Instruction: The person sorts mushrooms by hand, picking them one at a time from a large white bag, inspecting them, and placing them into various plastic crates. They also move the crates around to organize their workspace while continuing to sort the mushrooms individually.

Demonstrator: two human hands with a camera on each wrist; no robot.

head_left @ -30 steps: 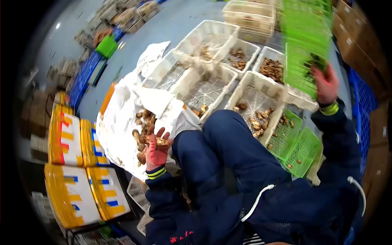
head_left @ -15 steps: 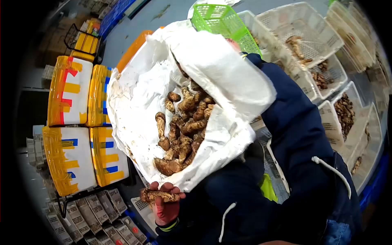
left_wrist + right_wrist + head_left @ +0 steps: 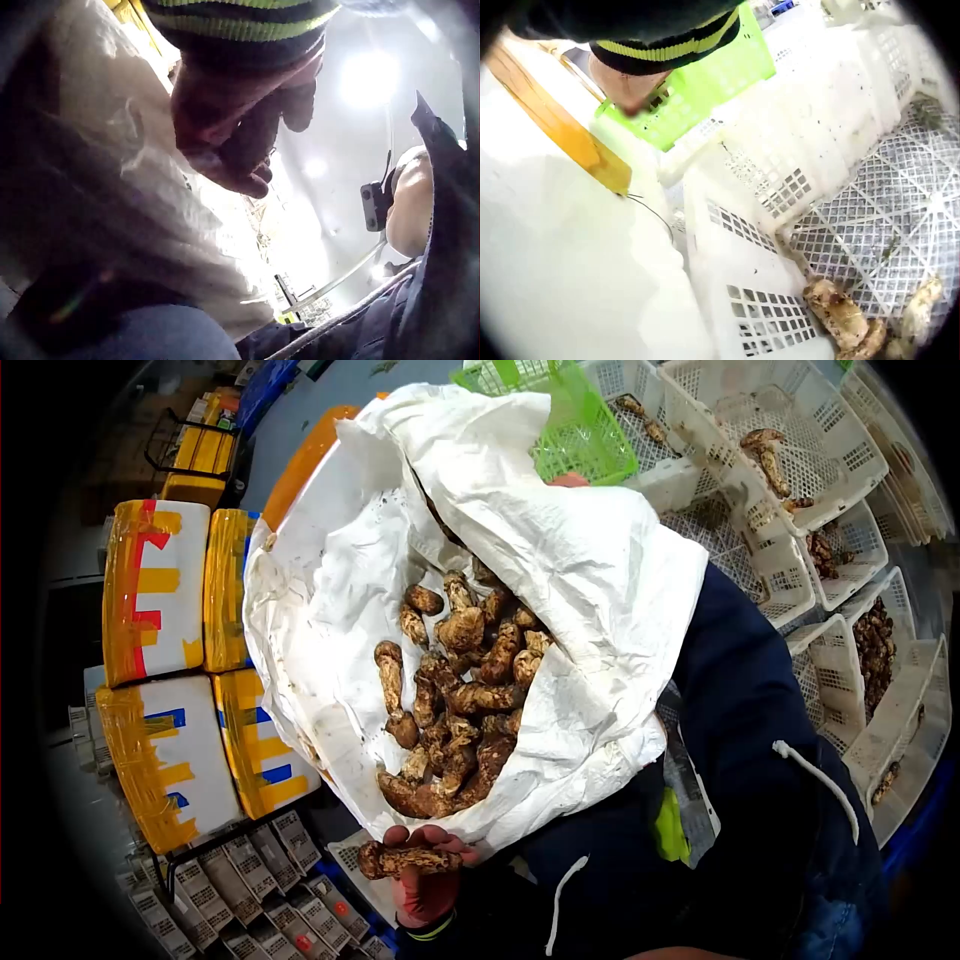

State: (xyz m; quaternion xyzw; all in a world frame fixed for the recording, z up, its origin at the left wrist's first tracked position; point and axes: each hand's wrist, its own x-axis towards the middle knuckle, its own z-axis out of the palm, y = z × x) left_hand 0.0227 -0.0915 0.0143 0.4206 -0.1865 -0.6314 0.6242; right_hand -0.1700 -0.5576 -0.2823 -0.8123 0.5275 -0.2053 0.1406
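A wide-open white sack fills the middle of the head view, with a heap of brown mushrooms inside. Below its near edge my left hand, in a red glove, grips one long mushroom crosswise. In the left wrist view the gloved left hand is curled beside the sack. My right hand shows only as a tip behind the sack's far fold. It holds a green basket. In the right wrist view the right hand sits against the green basket.
White lattice crates stand at the right, some holding mushrooms. Yellow-taped foam boxes are stacked at the left, small cartons below them. An orange crate edge runs behind the sack. A crate with mushrooms lies under my right wrist.
The view turned from the crates to the sack. My right hand brought the green basket from the far right to behind the sack. My left hand kept its mushroom and dropped below the sack's edge.
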